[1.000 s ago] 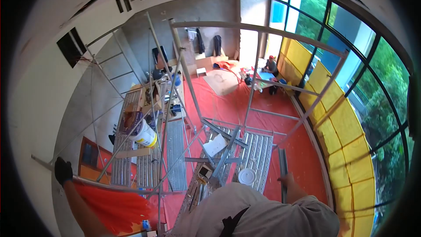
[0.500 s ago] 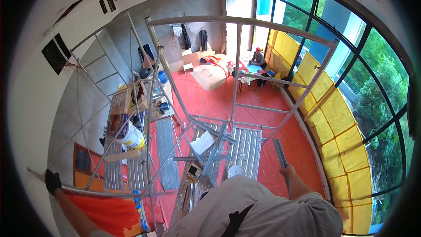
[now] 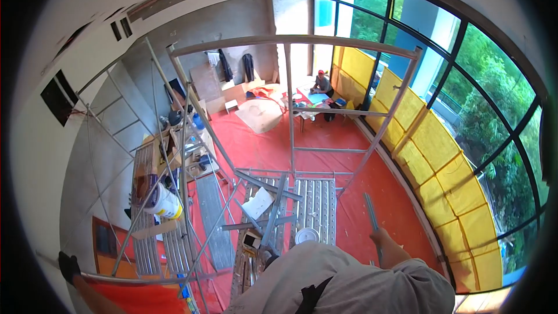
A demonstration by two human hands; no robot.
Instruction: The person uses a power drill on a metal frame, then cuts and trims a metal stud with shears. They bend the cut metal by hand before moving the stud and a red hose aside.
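Note:
My left hand (image 3: 68, 267), in a black glove, is at the far left with its fingers wrapped round a horizontal scaffold rail (image 3: 133, 281). On the other side, my bare right hand (image 3: 383, 240) is closed on a long, thin grey metal channel (image 3: 371, 214), which points up and away over the red floor. Several similar grey metal channels (image 3: 274, 209) lie crossed on the perforated scaffold planks (image 3: 314, 200) before me. A white sheet piece (image 3: 260, 202) and a round white lid (image 3: 306, 235) are there too.
Scaffold frames (image 3: 296, 40) rise ahead. At left, a white bucket (image 3: 165, 202) stands on another platform. Below lies a red floor covering (image 3: 264, 142); a person (image 3: 321, 84) in a red cap sits by a far table. Yellow panels (image 3: 437, 166) line the windows on the right.
My view has turned slightly, so the room and scaffold appear further left and a little lower. Both hands keep their holds, on the rail and on the metal channel.

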